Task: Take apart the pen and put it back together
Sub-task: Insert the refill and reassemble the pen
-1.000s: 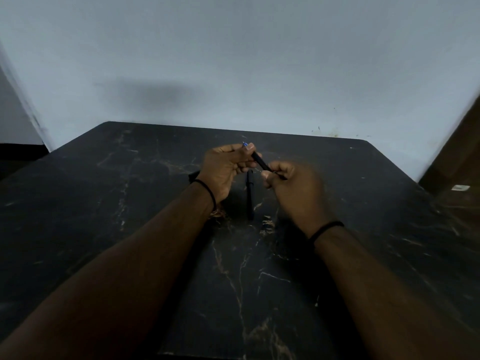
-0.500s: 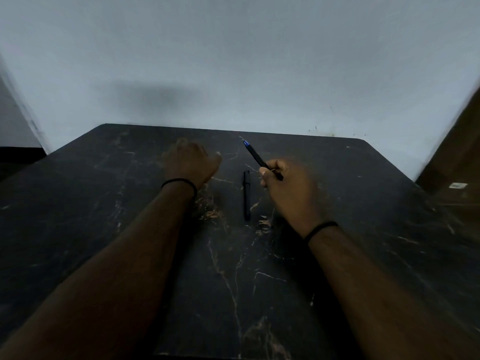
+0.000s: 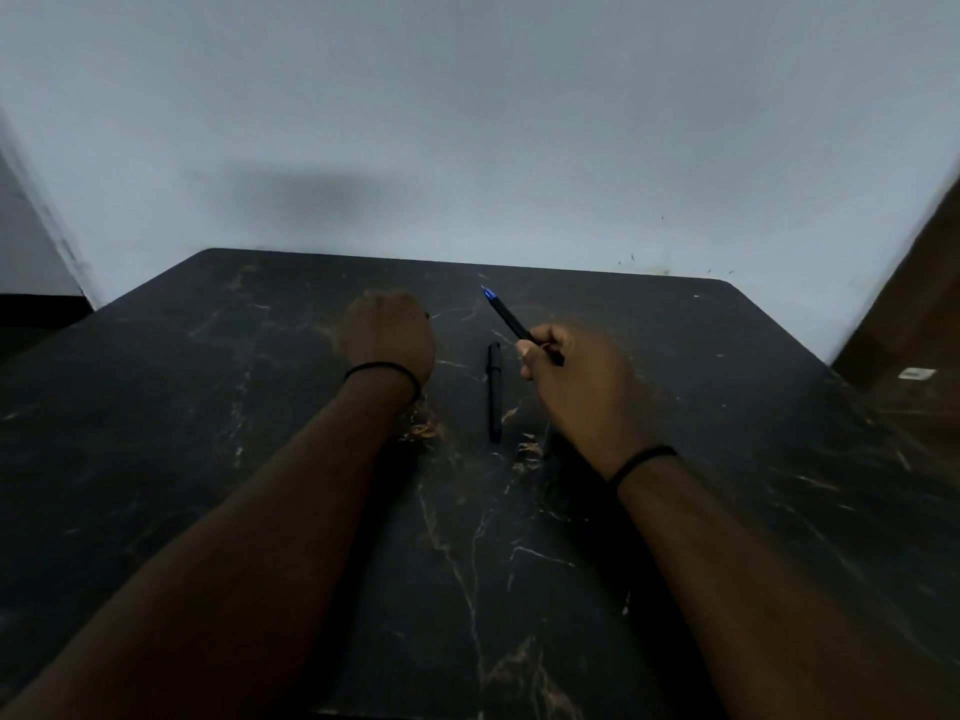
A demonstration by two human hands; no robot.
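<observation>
The pen is apart, so the first half looks done and reassembly is left: the right hand [image 3: 574,387] pinches the blue-tipped pen body [image 3: 506,317] between thumb and curled fingers, tip aimed toward 11 o'clock, while the black cap [image 3: 494,392] lies on the table just beside it at 9 o'clock. The left hand [image 3: 387,337] rests knuckles-up, fingers curled under; what it holds, I cannot tell. The black marble-patterned table [image 3: 727,459] meets a pale grey wall [image 3: 467,122] at 12 o'clock.
</observation>
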